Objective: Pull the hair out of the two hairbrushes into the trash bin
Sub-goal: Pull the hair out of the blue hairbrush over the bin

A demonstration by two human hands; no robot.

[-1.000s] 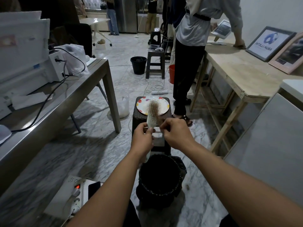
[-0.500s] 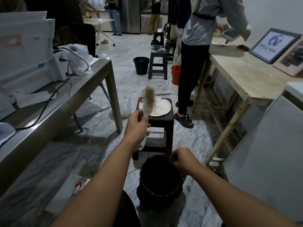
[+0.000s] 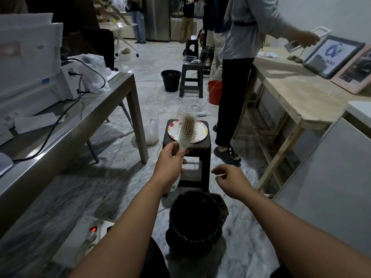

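Bin (image 3: 195, 221) first: the dark trash bin stands on the marble floor directly below and between the two forearms, lined with a dark bag, and its inside is too dark to tell what lies in it. Above its left rim, the left hand (image 3: 170, 167) is closed around the pale handle of a hairbrush (image 3: 187, 130), holding it upright and slightly tilted, bristles facing right, with light strands of hair tangled among the pins. Level with that hand and apart from the brush, the right hand (image 3: 230, 178) hovers over the bin's right rim, fingers loosely curled and empty. Just beyond both hands stands a dark plastic stool (image 3: 189, 149), bearing a round plate (image 3: 200, 130) with red and yellow spots; the brush head overlaps the plate from this viewpoint. Farther off, past the stool, a black bucket (image 3: 171, 80) and an orange bucket (image 3: 214, 92) sit on the floor; their contents cannot be made out.
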